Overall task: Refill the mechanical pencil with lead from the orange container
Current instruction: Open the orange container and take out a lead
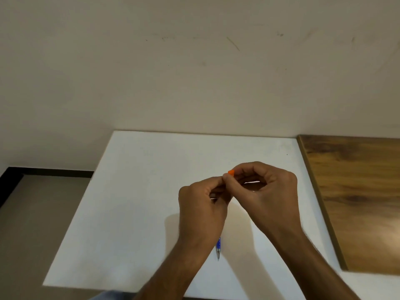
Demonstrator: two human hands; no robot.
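head view: both hands raised over white table, fingertips meeting. right hand pinches orange container; left hand pinches at its end, likely working the cap open. mechanical pencil lies on table below left wrist, untouched, near but apart.

Both forearms are brought in from the bottom edge and angled toward each other. The left hand and right hand are raised together, fingers curled, fingertips met in a pinch, something small nipped between them.
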